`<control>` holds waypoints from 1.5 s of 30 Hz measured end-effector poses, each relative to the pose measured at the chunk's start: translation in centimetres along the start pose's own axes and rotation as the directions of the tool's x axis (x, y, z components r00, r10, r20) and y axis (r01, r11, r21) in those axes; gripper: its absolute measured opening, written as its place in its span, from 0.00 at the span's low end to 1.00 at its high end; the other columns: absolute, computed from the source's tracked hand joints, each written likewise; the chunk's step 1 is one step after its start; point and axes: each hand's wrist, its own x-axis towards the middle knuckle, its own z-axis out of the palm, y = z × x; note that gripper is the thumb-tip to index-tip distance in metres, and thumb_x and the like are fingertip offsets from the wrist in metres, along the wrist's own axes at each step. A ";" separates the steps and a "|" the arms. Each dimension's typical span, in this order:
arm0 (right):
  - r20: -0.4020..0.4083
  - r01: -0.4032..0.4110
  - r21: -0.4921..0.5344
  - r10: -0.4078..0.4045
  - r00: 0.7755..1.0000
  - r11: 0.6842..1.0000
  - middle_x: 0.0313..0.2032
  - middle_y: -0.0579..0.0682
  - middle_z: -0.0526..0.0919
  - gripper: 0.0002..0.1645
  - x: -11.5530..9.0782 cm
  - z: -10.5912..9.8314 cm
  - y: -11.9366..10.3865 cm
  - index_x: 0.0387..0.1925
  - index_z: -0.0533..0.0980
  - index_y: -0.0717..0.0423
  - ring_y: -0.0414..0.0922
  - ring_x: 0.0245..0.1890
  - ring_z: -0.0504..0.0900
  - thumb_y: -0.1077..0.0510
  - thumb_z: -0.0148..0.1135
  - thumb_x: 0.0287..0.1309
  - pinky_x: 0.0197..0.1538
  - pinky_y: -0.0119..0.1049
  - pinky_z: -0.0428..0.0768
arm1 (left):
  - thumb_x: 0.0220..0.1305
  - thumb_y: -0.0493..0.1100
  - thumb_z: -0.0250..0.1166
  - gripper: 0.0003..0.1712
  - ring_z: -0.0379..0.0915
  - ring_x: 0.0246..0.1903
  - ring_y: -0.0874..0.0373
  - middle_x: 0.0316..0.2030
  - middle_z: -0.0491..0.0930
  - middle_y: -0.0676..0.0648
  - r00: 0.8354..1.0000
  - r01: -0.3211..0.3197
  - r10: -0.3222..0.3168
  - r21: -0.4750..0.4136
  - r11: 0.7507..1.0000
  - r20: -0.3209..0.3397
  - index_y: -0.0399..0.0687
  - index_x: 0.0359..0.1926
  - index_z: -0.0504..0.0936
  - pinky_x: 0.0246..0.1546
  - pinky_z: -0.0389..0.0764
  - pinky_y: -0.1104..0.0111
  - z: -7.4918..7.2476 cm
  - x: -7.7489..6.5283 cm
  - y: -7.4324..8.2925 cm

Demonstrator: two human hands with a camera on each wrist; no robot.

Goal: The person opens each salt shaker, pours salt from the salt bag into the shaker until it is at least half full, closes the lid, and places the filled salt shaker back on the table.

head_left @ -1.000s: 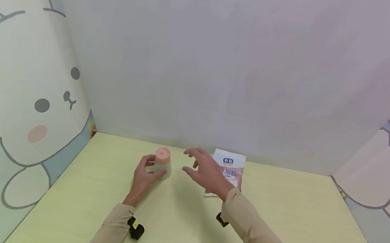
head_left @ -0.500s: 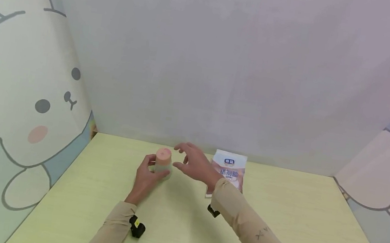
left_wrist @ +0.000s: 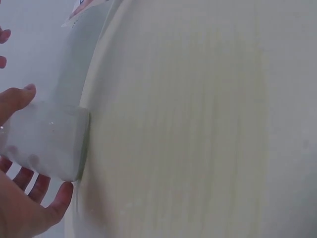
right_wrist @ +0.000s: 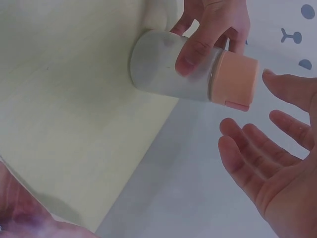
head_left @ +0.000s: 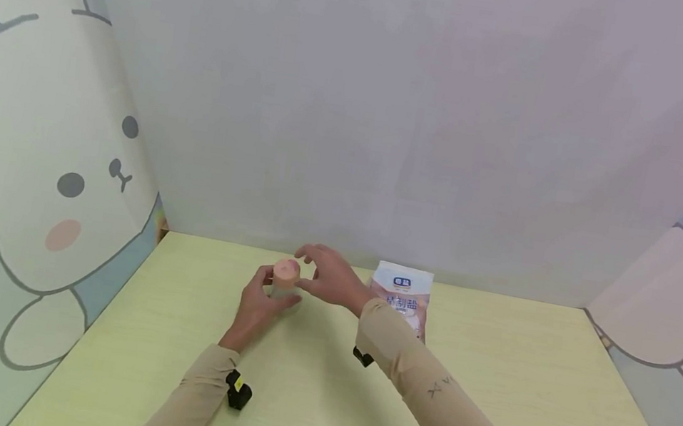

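A small translucent seasoning jar [right_wrist: 163,69] with a peach lid [right_wrist: 235,77] stands upright on the table [head_left: 485,397]. My left hand [head_left: 254,309] holds its body, thumb on one side and fingers on the other; this grip also shows in the left wrist view around the jar [left_wrist: 49,141]. My right hand [head_left: 333,278] is beside the lid, its fingers loosely bent and apart around it. In the right wrist view a small gap shows between the lid and the right hand's fingers [right_wrist: 247,153], which hold nothing.
A salt bag [head_left: 402,296] lies on the table behind the right wrist, partly covered by the sleeve. A pale wall [head_left: 390,140] rises at the table's back edge. Panels with a cartoon rabbit [head_left: 32,151] and other drawings flank both sides.
My right hand has moved left from near the salt bag to the jar's lid. The left hand keeps its hold on the jar, almost in place.
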 end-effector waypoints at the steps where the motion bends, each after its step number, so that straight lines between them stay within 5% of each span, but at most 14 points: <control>1: 0.008 0.003 -0.004 -0.003 1.000 1.000 0.49 0.55 0.76 0.26 0.2 0.1 0.0 0.55 0.72 0.56 0.41 0.30 0.77 0.55 0.67 0.56 0.37 0.31 0.78 | 0.47 0.46 0.76 0.37 0.66 0.50 0.50 0.51 0.73 0.46 1.000 -0.004 0.004 0.003 1.000 0.001 0.47 0.56 0.68 0.47 0.71 0.56 0.0 0.0 0.0; 15: 0.086 0.019 -0.045 -0.015 0.996 0.999 0.46 0.51 0.79 0.25 2.9 0.7 -0.7 0.55 0.74 0.56 0.46 0.44 0.76 0.53 0.65 0.56 0.45 0.36 0.76 | 0.47 0.47 0.76 0.35 0.68 0.50 0.51 0.49 0.74 0.46 0.995 -0.032 0.024 0.082 0.996 0.098 0.48 0.54 0.69 0.47 0.72 0.57 -0.8 1.0 -0.3; 23: 0.122 -0.008 -0.077 0.017 0.992 0.997 0.34 0.50 0.81 0.21 3.6 1.5 -1.4 0.50 0.75 0.59 0.45 0.39 0.76 0.54 0.64 0.56 0.43 0.33 0.77 | 0.47 0.50 0.76 0.37 0.69 0.51 0.50 0.50 0.74 0.44 0.993 -0.017 0.004 0.116 0.993 0.114 0.47 0.55 0.69 0.47 0.75 0.56 -1.2 1.0 -0.6; 28: 0.109 0.002 -0.105 0.009 0.994 0.994 0.38 0.52 0.82 0.20 3.6 1.7 -1.6 0.49 0.76 0.61 0.45 0.40 0.78 0.55 0.64 0.56 0.44 0.32 0.77 | 0.47 0.49 0.76 0.36 0.70 0.50 0.49 0.49 0.75 0.43 0.994 -0.037 0.022 0.139 0.990 0.106 0.45 0.54 0.70 0.46 0.78 0.55 -1.2 0.9 -0.7; 35: 0.093 0.200 -0.308 -0.180 0.979 0.930 0.36 0.51 0.82 0.06 3.6 2.0 -1.9 0.30 0.80 0.59 0.46 0.34 0.78 0.62 0.59 0.57 0.42 0.32 0.77 | 0.43 0.48 0.78 0.33 0.73 0.46 0.51 0.44 0.78 0.43 0.994 -0.088 0.078 0.135 0.987 0.073 0.44 0.49 0.73 0.40 0.79 0.59 -1.1 1.2 -0.8; 45: 0.126 0.101 -0.207 -0.076 0.989 0.973 0.26 0.45 0.76 0.03 3.7 1.9 -2.0 0.33 0.78 0.57 0.41 0.29 0.70 0.62 0.63 0.56 0.33 0.28 0.71 | 0.42 0.49 0.79 0.29 0.75 0.43 0.52 0.40 0.80 0.45 0.990 -0.127 0.115 0.157 0.979 0.083 0.47 0.44 0.76 0.38 0.77 0.62 -1.4 1.3 -1.1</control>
